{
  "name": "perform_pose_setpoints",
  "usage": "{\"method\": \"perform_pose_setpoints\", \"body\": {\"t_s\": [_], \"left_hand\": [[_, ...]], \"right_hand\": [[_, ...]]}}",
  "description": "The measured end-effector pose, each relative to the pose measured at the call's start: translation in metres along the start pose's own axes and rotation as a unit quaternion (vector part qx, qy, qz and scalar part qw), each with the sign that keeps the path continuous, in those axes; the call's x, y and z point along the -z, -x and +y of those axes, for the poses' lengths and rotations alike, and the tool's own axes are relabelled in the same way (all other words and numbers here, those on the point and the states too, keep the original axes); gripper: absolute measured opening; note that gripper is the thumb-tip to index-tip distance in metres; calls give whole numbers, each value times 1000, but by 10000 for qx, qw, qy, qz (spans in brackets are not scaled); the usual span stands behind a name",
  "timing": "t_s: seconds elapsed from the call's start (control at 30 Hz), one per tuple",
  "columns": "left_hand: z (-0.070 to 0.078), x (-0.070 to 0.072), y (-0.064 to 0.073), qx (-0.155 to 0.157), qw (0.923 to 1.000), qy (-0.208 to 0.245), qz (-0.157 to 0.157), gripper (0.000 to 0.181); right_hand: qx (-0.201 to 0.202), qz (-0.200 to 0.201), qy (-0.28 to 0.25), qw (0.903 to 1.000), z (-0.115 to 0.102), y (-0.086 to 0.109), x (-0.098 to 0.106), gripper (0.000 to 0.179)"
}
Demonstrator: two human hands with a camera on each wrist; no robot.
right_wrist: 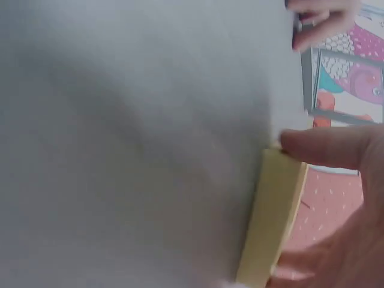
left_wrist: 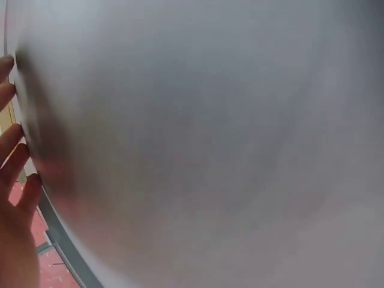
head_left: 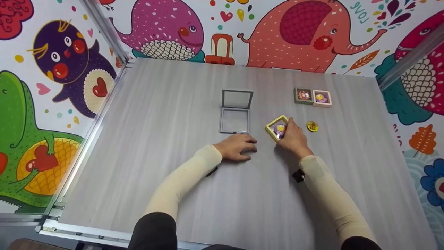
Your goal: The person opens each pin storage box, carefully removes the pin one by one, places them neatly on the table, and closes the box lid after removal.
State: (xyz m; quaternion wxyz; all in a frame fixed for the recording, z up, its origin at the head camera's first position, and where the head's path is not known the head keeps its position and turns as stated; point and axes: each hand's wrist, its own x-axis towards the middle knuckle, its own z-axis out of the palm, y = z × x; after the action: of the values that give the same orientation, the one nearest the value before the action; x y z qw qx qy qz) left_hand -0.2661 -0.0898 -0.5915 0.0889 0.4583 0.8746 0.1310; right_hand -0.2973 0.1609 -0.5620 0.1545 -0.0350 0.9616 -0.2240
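My right hand (head_left: 295,139) grips a small yellow square box (head_left: 276,129) with a clear window and a yellow and purple figure inside. In the right wrist view, the thumb (right_wrist: 327,146) presses one end of the yellow box (right_wrist: 273,210), with fingers at the other end. My left hand (head_left: 237,147) lies palm down near the front edge of a grey hinged case (head_left: 235,120), fingers spread and holding nothing. The case's lid (head_left: 237,99) stands raised at the back. Only the edge of the left wrist view catches the left hand (left_wrist: 15,174).
Right of my right hand lies a round yellow badge (head_left: 312,126). Farther back, a dark green box (head_left: 303,96) and a pale pink box (head_left: 322,98) sit side by side. Cartoon-printed walls (head_left: 222,21) enclose the wood-grain table (head_left: 166,114) at the back and sides.
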Motion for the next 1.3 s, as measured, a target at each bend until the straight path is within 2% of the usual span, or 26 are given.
{"method": "perform_pose_setpoints", "body": {"t_s": [0.13, 0.27, 0.4, 0.63, 0.93, 1.1, 1.23, 1.3], "left_hand": [[0, -2, -1, -3, 10000, 25, -3, 37], [0, -3, -3, 54, 10000, -18, 4, 36], [1, -3, -3, 128, 9999, 45, -7, 37], [2, -5, 0, 199, 9997, 157, 3, 38], [-1, -3, -2, 276, 9990, 317, -118, 39], [-1, 0, -3, 217, 9991, 365, -29, 38], [-1, 0, -1, 170, 9992, 363, 5, 37], [-2, 0, 0, 178, 9992, 345, 40, 37]], "right_hand": [[834, -237, -28, 9962, 9, 0, 7, 103], [1348, -397, 138, 9900, 16, 0, 9, 104], [1366, -564, 318, 9885, 19, 0, 8, 105], [1101, -926, 282, 9892, 19, -3, 7, 104], [1133, -972, 291, 9884, 20, -2, 6, 103], [1412, -1184, 12, 9829, 33, -2, 17, 110], [1729, -908, -382, 9800, 48, -3, 31, 110], [1672, -920, -650, 9795, 54, -3, 36, 108]]}}
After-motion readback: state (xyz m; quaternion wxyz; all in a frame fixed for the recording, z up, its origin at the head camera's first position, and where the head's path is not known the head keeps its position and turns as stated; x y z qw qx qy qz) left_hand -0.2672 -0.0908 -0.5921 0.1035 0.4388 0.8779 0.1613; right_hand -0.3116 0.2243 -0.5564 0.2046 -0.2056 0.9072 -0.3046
